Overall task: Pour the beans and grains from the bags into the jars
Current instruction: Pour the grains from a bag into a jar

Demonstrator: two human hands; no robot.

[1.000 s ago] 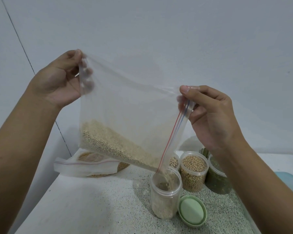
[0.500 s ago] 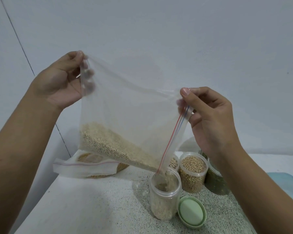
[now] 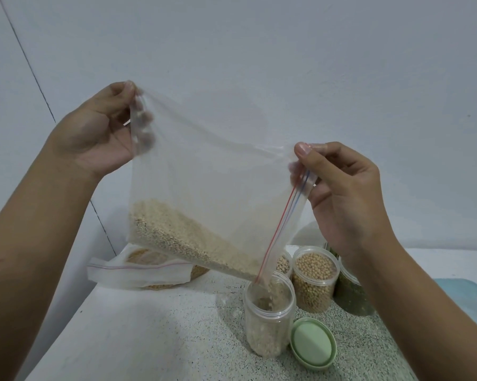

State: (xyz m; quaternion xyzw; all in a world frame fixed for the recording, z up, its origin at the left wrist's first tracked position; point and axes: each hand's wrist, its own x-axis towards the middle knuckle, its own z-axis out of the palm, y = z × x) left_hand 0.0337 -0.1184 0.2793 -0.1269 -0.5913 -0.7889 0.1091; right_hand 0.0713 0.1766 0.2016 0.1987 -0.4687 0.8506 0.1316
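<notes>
Above the worktop [image 3: 149,339], a clear zip bag [image 3: 204,166] hangs tilted between both hands. The left hand [image 3: 94,133] is up high, fingers and thumb pinched on the bag's closed bottom corner. The right hand [image 3: 342,193] is lower, thumb and fingers pinched on the top corner of the zip mouth. Pale grain [image 3: 177,232] lies banked along the bag's low edge, sloping toward the mouth.

The low corner of the mouth sits just over an open jar [image 3: 267,325]. Grain trickles in; the jar is partly filled and a good share is left in the bag. A green lid [image 3: 313,343] lies flat on the worktop just beside the jar.

Behind the jar stand a bean jar [image 3: 314,279], filled, and a green jar [image 3: 353,295], partly hidden by the right arm. A second bag [image 3: 138,273] with contents lies at the back left.

Step in hand, by my reading: mid-pour of this bag, stream narrow and on target.

Next move likely calls for raising the left hand to steepen the slope while the right hand holds the spout corner over the jar. Watch the fill level. The film is slack, so the bank could slide in a rush and overshoot the rim. Once the bag is empty, the lid goes on and the second bag waits.
</notes>
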